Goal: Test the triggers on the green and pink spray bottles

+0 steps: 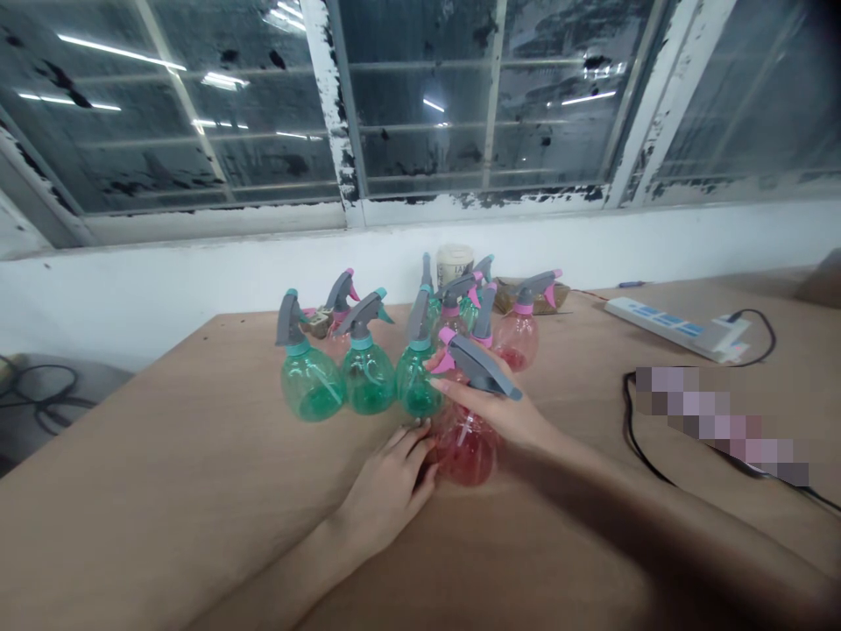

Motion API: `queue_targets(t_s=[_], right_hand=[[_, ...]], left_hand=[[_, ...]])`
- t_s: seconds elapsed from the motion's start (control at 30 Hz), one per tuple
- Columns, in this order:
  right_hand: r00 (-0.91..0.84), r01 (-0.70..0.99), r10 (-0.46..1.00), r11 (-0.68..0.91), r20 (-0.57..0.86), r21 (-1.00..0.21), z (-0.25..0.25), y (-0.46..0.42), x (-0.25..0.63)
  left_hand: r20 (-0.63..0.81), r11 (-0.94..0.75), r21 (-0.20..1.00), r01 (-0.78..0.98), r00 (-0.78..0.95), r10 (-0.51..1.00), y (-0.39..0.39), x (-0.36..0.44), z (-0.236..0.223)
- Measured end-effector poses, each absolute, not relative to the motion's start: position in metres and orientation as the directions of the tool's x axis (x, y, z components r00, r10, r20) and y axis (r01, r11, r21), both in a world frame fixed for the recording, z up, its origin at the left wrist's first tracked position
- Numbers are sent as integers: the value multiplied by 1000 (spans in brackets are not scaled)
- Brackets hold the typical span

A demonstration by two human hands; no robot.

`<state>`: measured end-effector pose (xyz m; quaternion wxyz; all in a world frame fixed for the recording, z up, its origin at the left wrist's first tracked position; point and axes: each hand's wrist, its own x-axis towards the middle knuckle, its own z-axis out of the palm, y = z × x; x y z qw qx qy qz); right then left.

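Observation:
A pink spray bottle (468, 451) with a grey head and pink trigger stands tilted on the table in front of me. My right hand (490, 405) grips it around the neck, below the trigger. Low on its left side, my left hand (394, 469) cups the bottle with bent fingers and thumb against it. Just behind my hands, three green spray bottles stand in a row: a left one (312, 386), a middle one (369, 377) and a right one (419, 377), partly covered by my right fingertips. Another pink spray bottle (517, 337) is behind my right hand.
More green and pink spray bottles cluster at the back, partly hidden, beside a pale cup (455, 260) and a brown packet (532, 296). A white power strip (676, 329) and a black cable (629, 421) lie at right. Windows rise beyond the wooden table (216, 456).

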<state>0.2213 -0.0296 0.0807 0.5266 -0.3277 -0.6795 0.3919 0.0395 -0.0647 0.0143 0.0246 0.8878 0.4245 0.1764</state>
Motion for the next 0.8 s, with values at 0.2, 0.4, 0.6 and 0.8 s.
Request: queue_targets(t_s=[0.2, 0.4, 0.6, 0.8], right_hand=[[-235, 23, 855, 480, 462, -877, 83, -29, 220], [-136, 163, 889, 456, 438, -875, 78, -33, 223], [-153, 175, 893, 445, 422, -878, 80, -37, 223], [-222, 91, 868, 472, 444, -877, 89, -44, 221]], left_hand=[[283, -633, 189, 750, 576, 767, -65, 41, 16], [265, -635, 173, 753, 585, 766, -65, 41, 17], [284, -637, 173, 752, 581, 763, -65, 39, 15], [268, -635, 162, 756, 586, 765, -65, 40, 15]])
